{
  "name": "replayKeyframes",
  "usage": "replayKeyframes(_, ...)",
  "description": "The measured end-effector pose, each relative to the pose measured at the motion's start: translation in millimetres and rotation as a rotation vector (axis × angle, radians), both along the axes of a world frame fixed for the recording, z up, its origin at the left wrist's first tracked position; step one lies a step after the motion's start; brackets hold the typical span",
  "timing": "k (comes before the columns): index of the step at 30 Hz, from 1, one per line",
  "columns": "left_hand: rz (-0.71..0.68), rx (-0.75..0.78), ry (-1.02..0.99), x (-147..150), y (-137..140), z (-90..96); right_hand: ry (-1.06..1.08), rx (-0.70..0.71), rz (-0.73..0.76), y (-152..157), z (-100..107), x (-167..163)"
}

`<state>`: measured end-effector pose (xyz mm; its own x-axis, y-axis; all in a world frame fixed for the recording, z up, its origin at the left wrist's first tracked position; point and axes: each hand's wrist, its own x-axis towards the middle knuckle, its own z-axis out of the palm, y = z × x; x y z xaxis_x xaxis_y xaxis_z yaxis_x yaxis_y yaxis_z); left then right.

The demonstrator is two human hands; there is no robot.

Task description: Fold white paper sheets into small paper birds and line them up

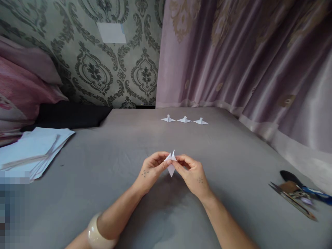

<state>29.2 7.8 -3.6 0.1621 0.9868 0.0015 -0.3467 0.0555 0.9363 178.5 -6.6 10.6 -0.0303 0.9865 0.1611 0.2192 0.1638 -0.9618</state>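
Note:
Between my two hands is a small folded white paper figure (171, 169), with two points sticking up and one pointing down. My left hand (155, 169) pinches its left side between thumb and fingers. From the other side, my right hand (191, 171) grips it in the same way, and the thumbs almost meet at its middle. Parts of the figure are hidden behind the thumbs. Farther back on the grey sheet (116, 193) stand three folded paper cranes in a row: a left crane (168, 119), a middle crane (184, 119) and a right crane (201, 121).
A stack of white paper (33, 148) lies at the left, with a black cloth (70, 114) behind it. Scissors (287, 199), a blue-handled tool (311, 192) and small items lie at the right. A purple curtain (233, 62) hangs along the right edge.

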Motion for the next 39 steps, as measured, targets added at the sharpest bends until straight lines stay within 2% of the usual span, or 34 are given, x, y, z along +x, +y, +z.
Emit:
replayKeyframes(3, -0.029, -0.028, 0.043, -1.2, -0.3, 2.0, -0.005, 0.019, -0.021, -0.7, -2.0, -2.0)
replayKeyframes(6, 0.017, 0.040, 0.116, -1.9, -1.4, 3.4, -0.019, 0.066, -0.049, -2.7, -4.4, -4.3)
replayKeyframes(9, 0.047, 0.114, 0.183, -1.7, -2.0, 4.1, -0.080, 0.197, -0.080, -4.7, -3.9, -4.7)
replayKeyframes(13, 0.007, 0.108, 0.191, -1.4, -2.4, 4.3, -0.147, 0.333, -0.074, -6.2, 1.5, -3.6)
replayKeyframes(21, -0.108, 0.118, 0.254, -3.8, -3.5, 1.3, -0.067, 0.249, -0.067, -4.8, 2.6, -2.8)
replayKeyframes(27, -0.227, -0.017, 0.179, -3.4, -2.6, 0.4, 0.021, 0.103, -0.049, -6.3, 4.7, -2.7)
replayKeyframes(35, -0.245, -0.026, 0.155, -1.5, -3.2, 0.5, -0.028, 0.238, -0.164, -8.6, 2.5, -7.9)
replayKeyframes(39, -0.252, -0.035, 0.158, 0.4, -3.8, 1.5, -0.030, 0.194, -0.207, -9.0, -2.3, -8.9)
